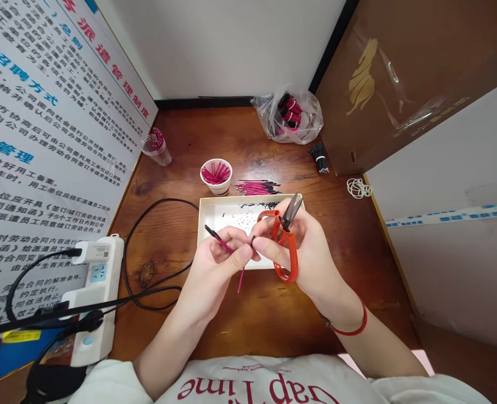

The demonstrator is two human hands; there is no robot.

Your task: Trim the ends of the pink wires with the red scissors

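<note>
My left hand is closed on a few thin red and black wires, whose dark ends stick out to the upper left and one red end hangs below. My right hand has orange-handled scissors hooked in it, blades slightly parted and pointing up and away. Its thumb and finger also pinch a small black piece against the left fingertips. Beneath both hands lies a shallow white box with black scraps scattered inside. Just behind it, red and black wires lie in a row.
A paper cup holds red wires, and a plastic cup stands at the left. Bundles fill a clear bag at the back. Nearby are black wires and white rubber bands. A power strip and black cable occupy the left.
</note>
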